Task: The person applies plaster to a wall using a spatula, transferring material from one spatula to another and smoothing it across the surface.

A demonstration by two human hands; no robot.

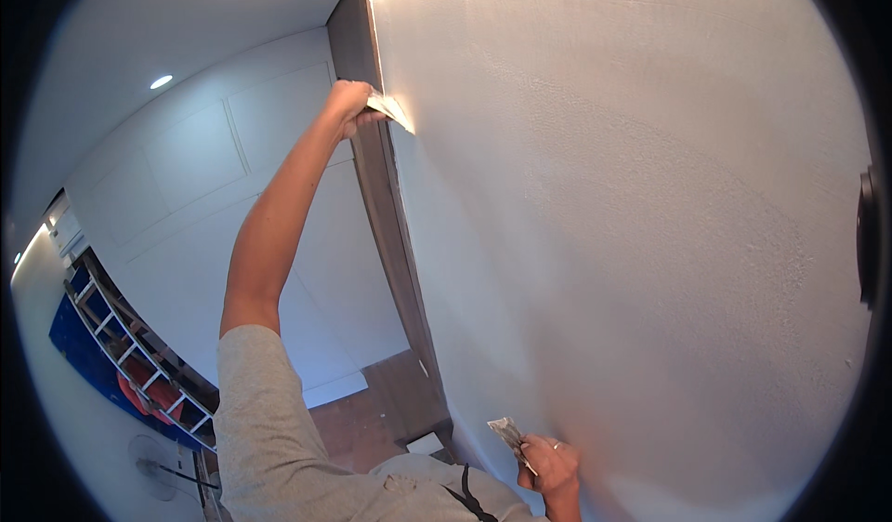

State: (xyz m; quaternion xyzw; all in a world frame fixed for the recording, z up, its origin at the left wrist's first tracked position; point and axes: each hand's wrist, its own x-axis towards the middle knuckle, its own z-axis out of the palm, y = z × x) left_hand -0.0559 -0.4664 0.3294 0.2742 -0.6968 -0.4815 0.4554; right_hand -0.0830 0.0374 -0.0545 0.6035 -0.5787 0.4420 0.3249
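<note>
My left hand (351,105) is raised high with the arm stretched out and grips a putty knife (390,109). Its blade lies against the white plastered wall (632,206), right beside the dark vertical edge strip (390,215). Low down near my chest, my right hand (550,464) holds a second, plaster-smeared scraper (508,434) close to the same wall. A ring shows on one finger of that hand. My grey sleeve (260,420) fills the lower left.
A wooden ladder (121,336) leans at the left over a blue sheet (79,345) and red items. A standing fan (153,466) is on the floor below. A recessed ceiling light (161,82) glows. A dark round fitting (869,238) sits on the wall's right edge.
</note>
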